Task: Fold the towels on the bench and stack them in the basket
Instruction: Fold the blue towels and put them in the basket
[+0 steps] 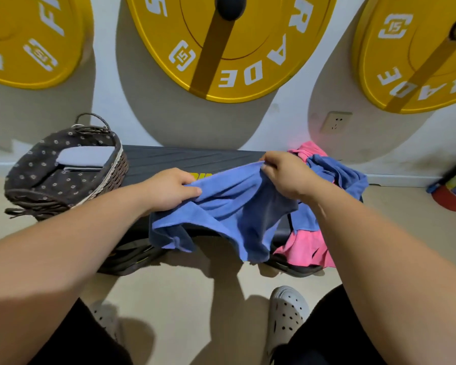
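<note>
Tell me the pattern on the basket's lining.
Dark lining with small pale flower-like dots, seen in the head view.

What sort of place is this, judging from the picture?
Most likely a gym or home training room: big yellow weight plates hang on the wall, and a low black bench, partly under a blue towel, stands below them.

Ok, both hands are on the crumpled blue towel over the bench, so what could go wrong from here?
1. The left hand and right hand grip the blue towel by bunched cloth, not clear corners, so the fold may come out crooked.
2. It seems to touch the pink towel and another blue towel at the right end of the bench, where the pink one already hangs over the edge; pulling could drag them off.
</note>
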